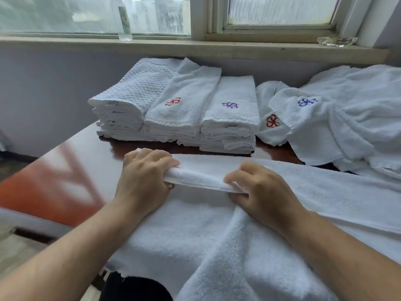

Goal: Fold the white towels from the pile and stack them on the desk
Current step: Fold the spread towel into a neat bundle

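A white towel (195,231) lies spread over the near part of the dark desk (71,161) and hangs off its front edge. My left hand (143,177) grips a raised fold of this towel at its left end. My right hand (262,190) pinches the same fold a little to the right. Behind them stand three stacks of folded white towels (173,109), some with red or purple flower embroidery. At the right lies the loose pile of unfolded white towels (338,118).
The desk stands against a grey wall under a window sill (195,47). A clear bottle (124,20) stands on the sill at the left, and a glass dish (337,41) at the right. Floor shows to the left of the desk.
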Available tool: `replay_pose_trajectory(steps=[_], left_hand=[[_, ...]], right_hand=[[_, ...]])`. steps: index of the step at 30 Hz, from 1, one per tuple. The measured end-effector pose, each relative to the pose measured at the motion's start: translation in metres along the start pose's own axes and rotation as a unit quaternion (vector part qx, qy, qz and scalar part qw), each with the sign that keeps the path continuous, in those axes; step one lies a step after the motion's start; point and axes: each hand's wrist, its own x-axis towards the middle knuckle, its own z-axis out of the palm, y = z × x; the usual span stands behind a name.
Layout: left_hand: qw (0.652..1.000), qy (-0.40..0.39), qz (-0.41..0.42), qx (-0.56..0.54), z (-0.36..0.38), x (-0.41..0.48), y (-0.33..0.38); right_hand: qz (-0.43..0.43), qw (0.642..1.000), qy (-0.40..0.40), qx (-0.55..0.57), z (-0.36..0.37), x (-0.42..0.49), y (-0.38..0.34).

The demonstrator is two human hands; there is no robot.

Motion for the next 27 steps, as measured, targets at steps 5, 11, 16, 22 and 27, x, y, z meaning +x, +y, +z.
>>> replay_pose_trajectory(steps=[5, 11, 16, 22, 27], left_hand=[[0.994, -0.056, -0.061, -0.074, -0.010, -0.003, -0.006], [0.932, -0.049, -0.329, -0.144, -0.021, -0.021, -0.025], [0.877, -0.025, -0.370, -0.306, -0.032, -0.016, -0.031], [0.724, -0.009, -0.522, -0.450, -0.047, -0.002, -0.054], [0.795, -0.220, -0.501, -0.262, -0.055, 0.000, -0.058]], right_hand=[[-0.036, 0.999, -0.003, 0.009, -0.001, -0.003, 0.000], [0.035, 0.997, -0.064, 0.012, 0.002, 0.002, 0.002], [0.077, 0.995, -0.062, 0.006, 0.019, 0.020, -0.016], [0.089, 0.992, -0.081, 0.039, 0.026, 0.017, -0.019], [0.074, 0.992, -0.088, 0.049, 0.023, 0.014, -0.016]])
